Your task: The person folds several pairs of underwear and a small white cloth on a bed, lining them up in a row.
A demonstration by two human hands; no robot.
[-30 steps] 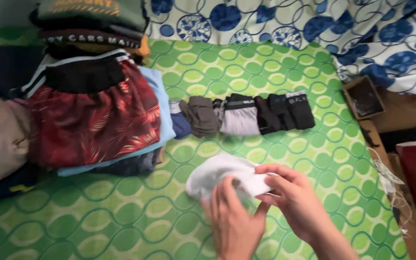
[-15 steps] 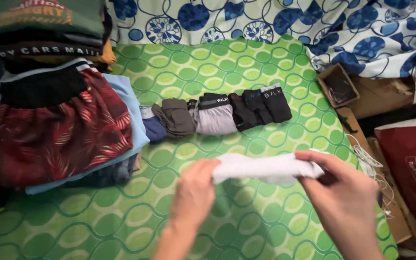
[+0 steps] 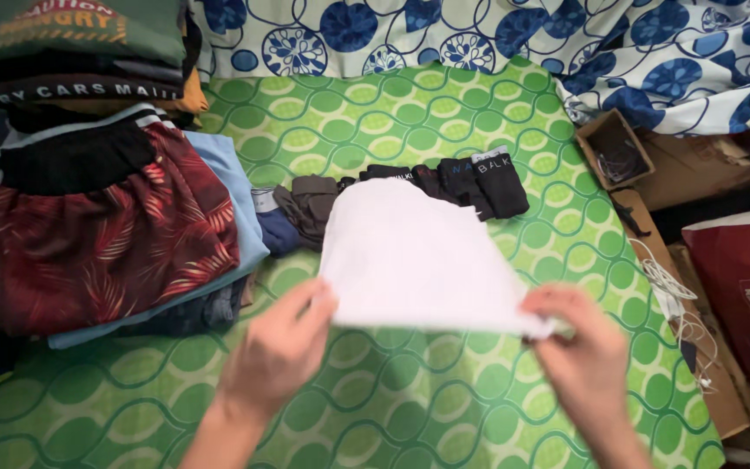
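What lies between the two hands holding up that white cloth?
In the head view, only the white cloth spans from the left hand to the right hand, with green patterned bedsheet beneath.

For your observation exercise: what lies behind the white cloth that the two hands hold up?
Behind the white cloth runs a row of folded underwear on the green patterned sheet. Its dark right end and brown-grey left end show; the middle pieces are covered by the cloth.

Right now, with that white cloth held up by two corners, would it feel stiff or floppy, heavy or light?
Probably floppy: the white cloth spreads and hangs between the left hand and right hand, pinched only at its lower edge. Likely light, since fingertips alone carry it. It looks soft rather than slippery.
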